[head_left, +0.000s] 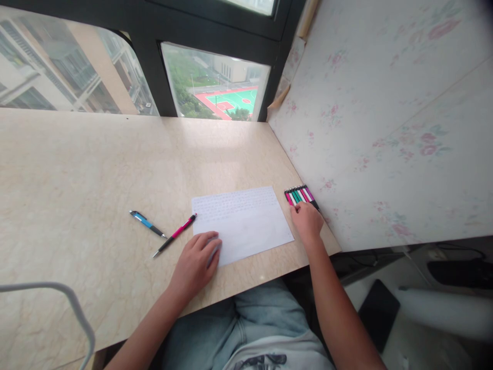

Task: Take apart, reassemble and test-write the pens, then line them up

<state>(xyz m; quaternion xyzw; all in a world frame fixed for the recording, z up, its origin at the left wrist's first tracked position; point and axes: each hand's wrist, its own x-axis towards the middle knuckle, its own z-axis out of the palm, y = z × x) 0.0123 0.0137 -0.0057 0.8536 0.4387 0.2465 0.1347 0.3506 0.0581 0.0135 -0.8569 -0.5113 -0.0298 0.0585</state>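
A white sheet of paper with faint handwriting on its upper half lies on the beige marble-look table. My left hand rests flat on the sheet's lower left corner, fingers stretched out. My right hand reaches to a row of several pens lying by the wall, its fingers curled onto their near ends. A blue pen and a pink pen lie loose to the left of the sheet.
A floral-papered wall bounds the table on the right. A dark-framed window runs along the far edge. A curved white bar sits at the lower left. My lap in jeans is below the table edge.
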